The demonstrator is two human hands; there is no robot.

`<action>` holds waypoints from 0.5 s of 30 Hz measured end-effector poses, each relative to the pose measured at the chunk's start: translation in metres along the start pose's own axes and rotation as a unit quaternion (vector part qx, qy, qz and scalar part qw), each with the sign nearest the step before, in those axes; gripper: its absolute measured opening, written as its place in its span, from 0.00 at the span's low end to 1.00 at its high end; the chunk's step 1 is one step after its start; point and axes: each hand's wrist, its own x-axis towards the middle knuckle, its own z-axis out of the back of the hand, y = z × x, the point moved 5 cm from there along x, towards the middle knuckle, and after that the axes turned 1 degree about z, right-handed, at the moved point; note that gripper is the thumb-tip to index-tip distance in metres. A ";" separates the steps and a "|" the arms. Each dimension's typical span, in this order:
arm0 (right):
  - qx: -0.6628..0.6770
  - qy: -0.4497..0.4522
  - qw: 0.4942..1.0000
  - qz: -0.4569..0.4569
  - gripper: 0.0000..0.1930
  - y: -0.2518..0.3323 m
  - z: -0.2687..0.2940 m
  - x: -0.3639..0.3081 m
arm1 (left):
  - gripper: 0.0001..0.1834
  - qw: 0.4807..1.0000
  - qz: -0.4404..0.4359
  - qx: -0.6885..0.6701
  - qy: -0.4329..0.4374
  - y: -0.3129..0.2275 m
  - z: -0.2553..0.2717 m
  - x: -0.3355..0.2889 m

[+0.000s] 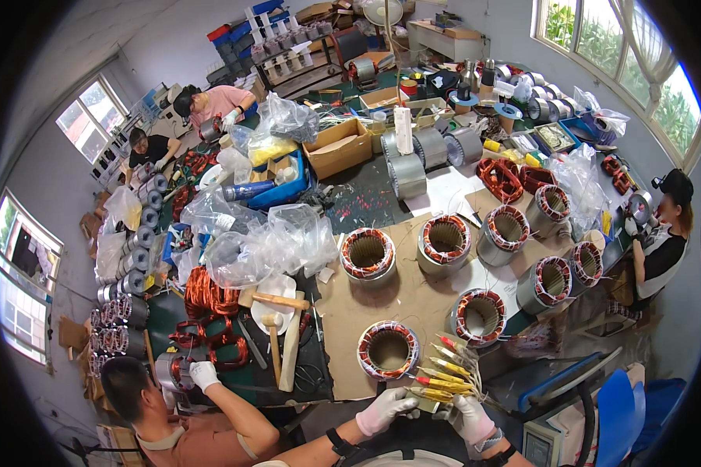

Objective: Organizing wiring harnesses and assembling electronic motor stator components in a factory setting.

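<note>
My left hand [387, 411], in a white glove, is closed with its fingertips pinched; what lies between them is too small to name. To its right, my gloved right hand [473, 420] is closed at the lower end of a bundle of lead wires [448, 375] with yellow and red sleeved tips. A small grey-green flat piece [428, 403] shows between the hands, partly hidden. Just beyond my left hand stands a motor stator [388, 350] with copper windings and white lacing. Another wound stator [479, 317] stands behind the leads.
Several more wound stators [368, 255] stand on brown cardboard [339, 327]. Left are mallets [273, 342], copper coils [210, 300] and plastic bags [265, 249]. A co-worker [148, 412] handles a stator at my left; another person [666, 233] works far right. A blue chair [619, 412] stands right.
</note>
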 end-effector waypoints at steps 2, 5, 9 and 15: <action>0.014 -0.013 0.999 0.032 0.29 0.003 -0.020 0.011 | 0.26 0.999 -0.002 0.006 0.039 0.012 0.002 0.004; 0.056 -0.028 0.995 0.073 0.29 0.013 -0.031 0.019 | 0.26 0.993 0.017 0.082 0.084 -0.020 0.008 -0.005; 0.095 -0.045 0.992 0.076 0.29 0.020 -0.037 0.016 | 0.17 0.959 -0.117 0.205 -0.160 -0.065 0.098 0.008; 0.091 -0.057 0.992 0.060 0.27 0.012 -0.032 0.021 | 0.24 0.964 -0.199 0.120 -0.132 -0.124 0.065 0.044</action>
